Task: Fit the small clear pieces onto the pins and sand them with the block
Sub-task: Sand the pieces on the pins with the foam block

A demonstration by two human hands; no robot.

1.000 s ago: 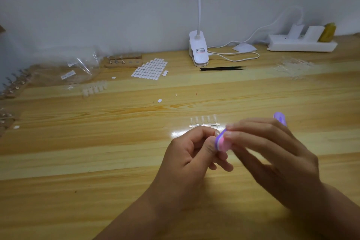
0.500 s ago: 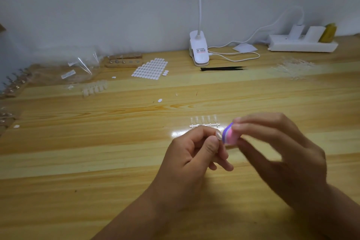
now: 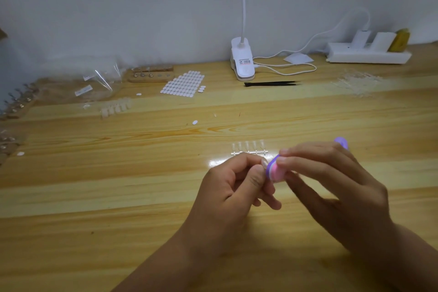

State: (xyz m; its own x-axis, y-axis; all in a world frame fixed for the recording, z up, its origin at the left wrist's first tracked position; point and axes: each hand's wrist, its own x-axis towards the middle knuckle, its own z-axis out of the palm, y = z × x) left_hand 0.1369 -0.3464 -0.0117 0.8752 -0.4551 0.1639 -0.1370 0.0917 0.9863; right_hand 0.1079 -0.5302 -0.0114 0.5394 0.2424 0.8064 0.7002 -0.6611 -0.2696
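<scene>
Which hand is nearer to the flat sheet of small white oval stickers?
Left. The left hand is in front of the sheet of white oval stickers, a little to its right; the right hand is farther right.

— Where are the hands?
— Low over the table [image 3: 118, 197]. The left hand [image 3: 232, 187] pinches a clear piece [image 3: 264, 163] at its fingertips. The right hand [image 3: 331, 187] grips the pink and purple block [image 3: 275, 170], its end against that piece.
— And behind them?
— A strip [image 3: 248, 150] of more clear pieces lies just beyond the fingers. Black tweezers [image 3: 272, 83] and a white lamp [image 3: 243, 61] sit well back by the wall
</scene>
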